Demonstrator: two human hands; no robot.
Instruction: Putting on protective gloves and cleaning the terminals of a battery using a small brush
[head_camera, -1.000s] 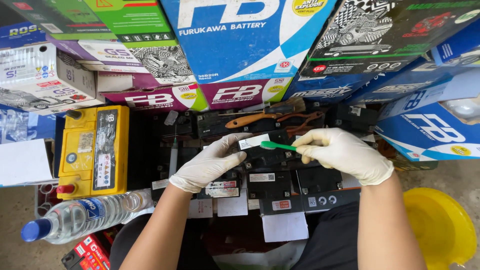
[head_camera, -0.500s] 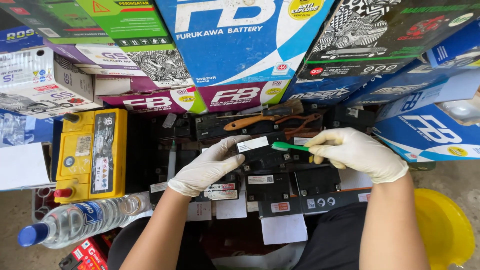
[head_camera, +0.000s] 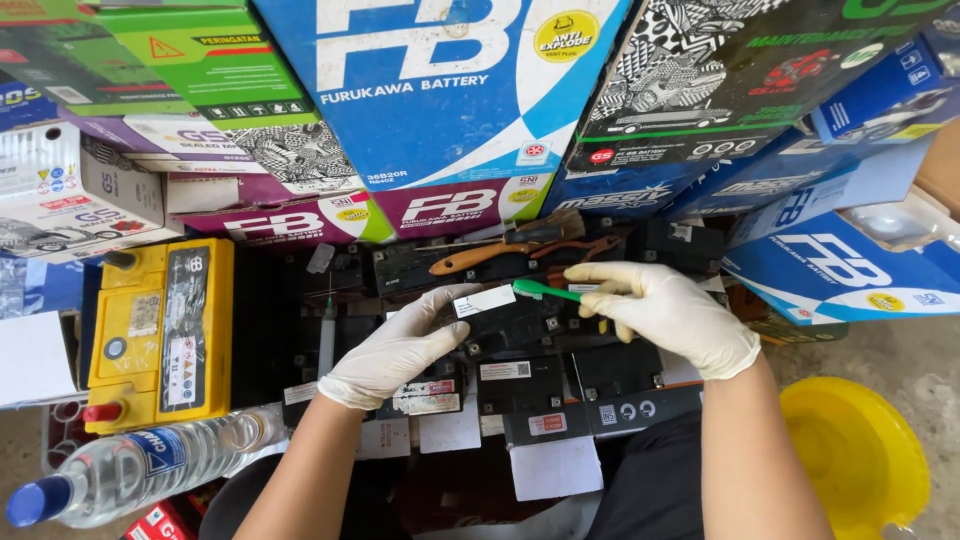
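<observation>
Both hands wear white gloves. My left hand (head_camera: 398, 346) rests on a small black battery (head_camera: 505, 320) with a white label, steadying it. My right hand (head_camera: 668, 312) grips a green toothbrush (head_camera: 543, 291) whose head points left over the top of that battery. Several more small black batteries (head_camera: 590, 375) with white tags lie packed around it. Beyond them lie a wooden-handled tool (head_camera: 478, 257) and a paintbrush (head_camera: 535, 233).
A yellow battery (head_camera: 165, 335) stands at the left, a syringe (head_camera: 326, 335) beside it. A clear water bottle with a blue cap (head_camera: 140, 468) lies at lower left. A yellow bucket (head_camera: 860, 455) sits at lower right. Stacked battery cartons (head_camera: 450, 90) wall the far side.
My right hand has shifted slightly right and back with the toothbrush. The left hand stays on the battery.
</observation>
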